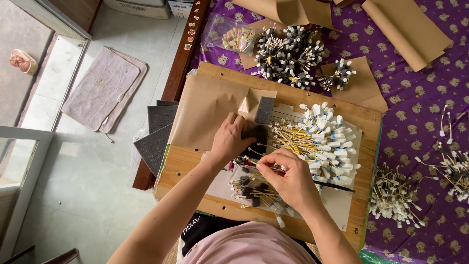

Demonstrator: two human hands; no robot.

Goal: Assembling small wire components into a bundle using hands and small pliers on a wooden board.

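Brightness: the scene is evenly and brightly lit by soft daylight; no part is lost in darkness.
Light source: the strongest light is seen at the left, where the pale floor (97, 166) is washed out near the glass door (29, 146).
Shadows: only soft, short shadows are cast under the left hand (233, 139), the right hand (288, 178) and the wooden board (195, 168).
Glare: a mild sheen is shown on the clear plastic bag (229, 34).
Sharpness: the centre is rendered crisply; the white-tipped wires (322, 142) are resolved singly.
Distortion: lines are bent slightly toward the edges by the wide lens.
Blur: slight softness is noted at the corners.
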